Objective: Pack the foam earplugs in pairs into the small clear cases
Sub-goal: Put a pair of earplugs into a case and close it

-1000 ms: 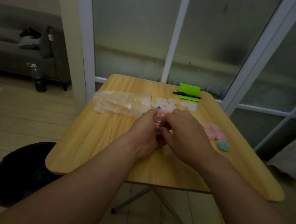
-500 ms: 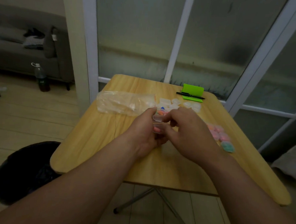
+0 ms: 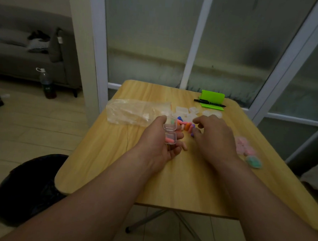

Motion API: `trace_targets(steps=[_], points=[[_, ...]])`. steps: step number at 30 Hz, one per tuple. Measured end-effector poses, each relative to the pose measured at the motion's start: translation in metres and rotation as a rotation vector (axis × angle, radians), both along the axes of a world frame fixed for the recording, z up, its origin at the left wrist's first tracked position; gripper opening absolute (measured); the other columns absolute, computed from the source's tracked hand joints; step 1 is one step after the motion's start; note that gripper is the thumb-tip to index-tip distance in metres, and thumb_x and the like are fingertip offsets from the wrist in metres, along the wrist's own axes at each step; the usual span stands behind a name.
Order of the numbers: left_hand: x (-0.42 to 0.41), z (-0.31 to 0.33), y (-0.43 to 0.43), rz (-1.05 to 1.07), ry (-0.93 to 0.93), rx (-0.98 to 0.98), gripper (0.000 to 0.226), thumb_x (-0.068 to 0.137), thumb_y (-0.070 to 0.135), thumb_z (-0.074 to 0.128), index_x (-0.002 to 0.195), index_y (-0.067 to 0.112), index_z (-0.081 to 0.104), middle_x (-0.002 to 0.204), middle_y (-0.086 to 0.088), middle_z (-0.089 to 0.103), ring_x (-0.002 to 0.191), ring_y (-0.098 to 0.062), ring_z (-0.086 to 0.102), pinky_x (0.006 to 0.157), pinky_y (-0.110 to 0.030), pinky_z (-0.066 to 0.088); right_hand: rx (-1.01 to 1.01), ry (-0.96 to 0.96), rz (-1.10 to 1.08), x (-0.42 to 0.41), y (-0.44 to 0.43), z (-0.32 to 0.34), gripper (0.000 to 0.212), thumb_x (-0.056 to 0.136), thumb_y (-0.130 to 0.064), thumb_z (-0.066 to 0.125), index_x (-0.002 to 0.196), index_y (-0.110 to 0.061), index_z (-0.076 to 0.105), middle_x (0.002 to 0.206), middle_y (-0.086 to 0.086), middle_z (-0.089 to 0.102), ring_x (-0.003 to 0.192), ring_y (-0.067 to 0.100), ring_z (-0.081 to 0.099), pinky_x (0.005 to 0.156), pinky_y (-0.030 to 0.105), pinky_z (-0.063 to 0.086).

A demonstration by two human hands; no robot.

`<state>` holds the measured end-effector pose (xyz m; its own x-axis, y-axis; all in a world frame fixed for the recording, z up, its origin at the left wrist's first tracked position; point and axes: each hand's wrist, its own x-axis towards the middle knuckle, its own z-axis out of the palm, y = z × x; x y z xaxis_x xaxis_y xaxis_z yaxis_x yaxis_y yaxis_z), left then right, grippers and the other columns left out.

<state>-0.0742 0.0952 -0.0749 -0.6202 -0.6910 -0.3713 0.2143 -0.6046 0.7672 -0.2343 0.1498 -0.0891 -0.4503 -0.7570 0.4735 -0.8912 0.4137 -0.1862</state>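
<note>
Left hand [image 3: 159,138] holds case; right hand [image 3: 216,140] nearest the plugs

Left hand grips the open clear case [image 3: 170,137], pink earplug [image 3: 169,140] showing inside. Loose earplugs [image 3: 185,126] lie on the tabletop [image 3: 169,185] just beyond and right of it, strung left-to-right. Right hand hovers at their right end, thumb and forefinger parted, nothing visible in them. Bare tabletop toward the near edge.

Smooth wood-grain table [image 3: 100,165]; clear glossy plastic case [image 3: 170,137]; crinkled bag [image 3: 136,114].
</note>
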Motion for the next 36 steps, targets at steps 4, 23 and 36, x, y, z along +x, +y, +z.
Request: trace_targets(steps=[4, 23, 36], points=[[0.000, 0.001, -0.001, 0.003, -0.005, 0.009, 0.053, 0.107, 0.048, 0.036, 0.107, 0.009, 0.072, 0.080, -0.006, 0.065, 0.044, -0.014, 0.057, 0.058, -0.029, 0.044, 0.030, 0.022, -0.069, -0.002, -0.009, -0.005, 0.027, 0.100, -0.041, 0.063, 0.123, -0.031, 0.072, 0.112, 0.001, 0.068, 0.110, 0.025, 0.060, 0.086, 0.041, 0.046], [-0.003, 0.004, 0.004, -0.023, -0.034, 0.009, 0.054, 0.107, 0.050, 0.036, 0.113, 0.010, 0.072, 0.083, -0.006, 0.065, 0.067, -0.020, 0.055, 0.049, -0.022, 0.046, -0.220, -0.334, 0.133, 0.010, 0.013, 0.012, 0.010, 0.096, -0.016, 0.066, 0.100, -0.024, 0.072, 0.085, -0.010, 0.068, 0.082, 0.007, 0.063, 0.066, 0.022, 0.044], [-0.004, -0.001, 0.015, -0.100, 0.007, -0.018, 0.051, 0.106, 0.045, 0.038, 0.125, 0.012, 0.072, 0.082, -0.007, 0.066, 0.061, -0.015, 0.052, 0.054, -0.025, 0.047, -0.287, -0.518, 0.271, 0.033, 0.043, 0.022, 0.009, 0.093, -0.019, 0.078, 0.092, -0.025, 0.071, 0.085, -0.009, 0.072, 0.080, 0.004, 0.067, 0.069, 0.023, 0.053]])
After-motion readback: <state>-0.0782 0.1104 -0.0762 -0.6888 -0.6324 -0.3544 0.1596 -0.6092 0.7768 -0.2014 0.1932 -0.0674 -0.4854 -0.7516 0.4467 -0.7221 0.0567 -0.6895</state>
